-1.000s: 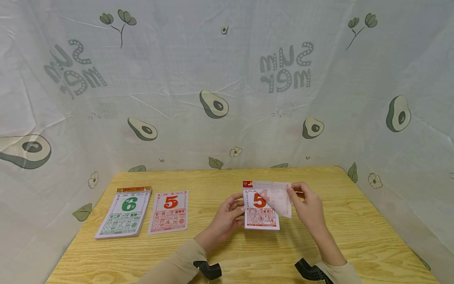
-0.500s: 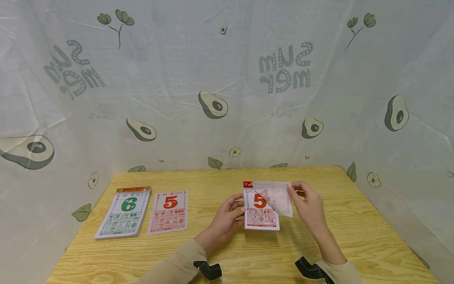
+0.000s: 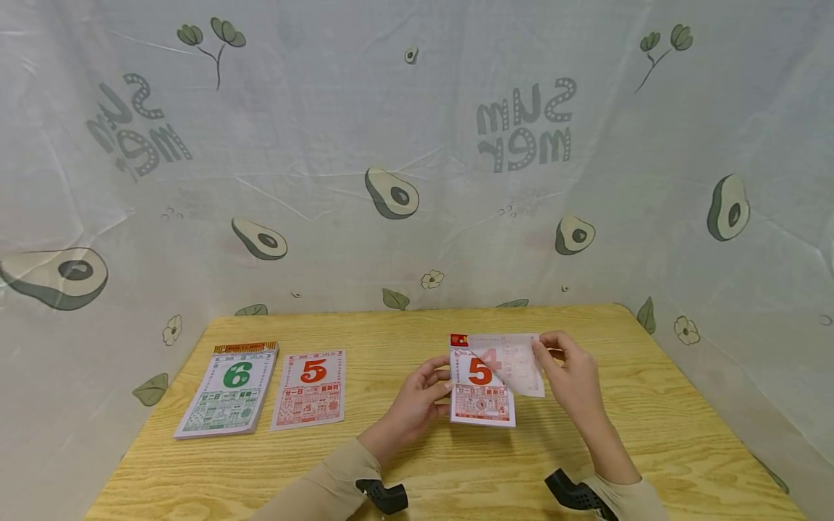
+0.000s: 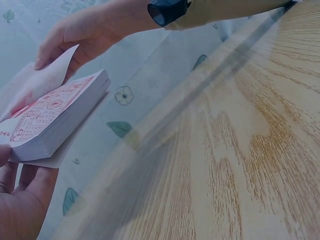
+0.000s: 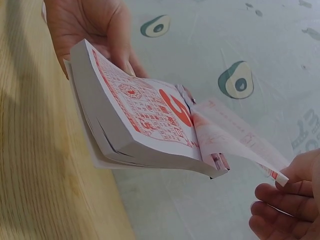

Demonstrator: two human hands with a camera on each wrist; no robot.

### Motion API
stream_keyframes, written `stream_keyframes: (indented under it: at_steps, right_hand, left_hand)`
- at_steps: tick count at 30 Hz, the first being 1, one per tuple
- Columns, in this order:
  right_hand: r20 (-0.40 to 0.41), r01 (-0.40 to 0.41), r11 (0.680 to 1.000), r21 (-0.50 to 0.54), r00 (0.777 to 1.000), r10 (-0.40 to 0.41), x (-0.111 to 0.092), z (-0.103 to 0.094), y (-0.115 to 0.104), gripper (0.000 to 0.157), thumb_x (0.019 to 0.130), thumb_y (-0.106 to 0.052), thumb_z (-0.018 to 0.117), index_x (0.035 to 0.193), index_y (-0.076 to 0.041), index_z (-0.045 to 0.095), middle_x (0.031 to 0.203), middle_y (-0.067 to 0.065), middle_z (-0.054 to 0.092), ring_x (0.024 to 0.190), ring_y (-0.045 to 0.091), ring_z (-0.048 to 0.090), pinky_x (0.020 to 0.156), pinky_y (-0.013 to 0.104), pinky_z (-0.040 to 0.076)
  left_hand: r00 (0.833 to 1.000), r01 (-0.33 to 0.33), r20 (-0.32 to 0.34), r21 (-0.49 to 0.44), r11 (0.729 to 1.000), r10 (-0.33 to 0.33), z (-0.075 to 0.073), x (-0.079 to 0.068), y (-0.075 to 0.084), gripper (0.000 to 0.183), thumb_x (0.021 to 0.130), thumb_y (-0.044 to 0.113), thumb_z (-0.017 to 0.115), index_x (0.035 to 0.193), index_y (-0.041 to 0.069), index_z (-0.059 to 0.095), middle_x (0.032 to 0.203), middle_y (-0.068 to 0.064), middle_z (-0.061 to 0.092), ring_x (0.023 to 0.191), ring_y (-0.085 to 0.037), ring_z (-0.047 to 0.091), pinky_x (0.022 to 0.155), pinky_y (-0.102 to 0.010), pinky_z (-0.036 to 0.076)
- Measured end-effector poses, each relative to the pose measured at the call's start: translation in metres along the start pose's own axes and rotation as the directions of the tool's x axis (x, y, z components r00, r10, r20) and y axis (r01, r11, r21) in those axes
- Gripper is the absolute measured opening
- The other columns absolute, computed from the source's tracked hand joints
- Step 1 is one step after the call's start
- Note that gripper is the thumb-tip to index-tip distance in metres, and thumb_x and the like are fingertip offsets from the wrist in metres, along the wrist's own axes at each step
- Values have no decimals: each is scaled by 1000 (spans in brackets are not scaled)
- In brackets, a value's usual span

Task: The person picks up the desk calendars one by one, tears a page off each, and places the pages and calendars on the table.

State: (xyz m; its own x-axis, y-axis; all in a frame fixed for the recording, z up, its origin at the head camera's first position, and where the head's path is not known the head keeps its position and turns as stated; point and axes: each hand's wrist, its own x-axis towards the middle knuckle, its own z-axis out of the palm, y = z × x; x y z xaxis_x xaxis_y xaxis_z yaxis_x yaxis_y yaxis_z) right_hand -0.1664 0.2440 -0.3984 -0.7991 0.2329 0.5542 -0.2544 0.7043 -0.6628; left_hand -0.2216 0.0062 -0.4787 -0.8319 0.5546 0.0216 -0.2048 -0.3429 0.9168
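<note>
A thick tear-off calendar showing a red 5 is held above the table. My left hand grips it by the left edge, thumb on the front and fingers beneath, as the left wrist view also shows. At the right, my right hand pinches a corner of a thin calendar page. That page is folded up and back across the calendar, a faint 4 showing through. In the right wrist view the lifted page still meets the calendar pad at its red top strip.
On the left of the wooden table lies another calendar pad with a green 6. Beside it is a loose page with a red 5. A pale curtain printed with avocados surrounds the table's back and sides.
The right hand has shifted slightly right, drawing the lifted page a little further out. The calendar has moved slightly right and down in the head view; both hands keep their hold.
</note>
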Motion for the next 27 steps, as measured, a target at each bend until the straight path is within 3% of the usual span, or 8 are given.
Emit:
stream_keyframes:
  at_steps: [4,20,27]
  right_hand:
    - [4,-5,1000,-2,1000,5,1,-1,0,11,94,-12,63,97,-2,67,93,14,71,85,-3,56,73,0,39]
    - [5,-50,999,-9,999,50,5,-3,4,12,94,-13,63,96,-2,67,97,16,71,82,-12,50,69,3,41]
    - [-10,-57,998,3,998,57,5,-3,6,12,95,-12,61,96,0,65,94,18,70,80,-15,49,68,3,43]
  left_hand:
    - [1000,2,10,9,1000,-2,0,1,0,47,99,5,50,145,7,38,116,-2,56,99,-15,63,77,-32,55]
    - [1000,22,11,35,999,-23,0,2,-2,46,99,2,49,144,7,39,113,-3,56,92,-13,62,72,-29,54]
    - [999,20,-36,-14,1000,-21,-4,2,-1,46,101,5,48,145,9,38,120,-5,56,100,-16,62,78,-32,55]
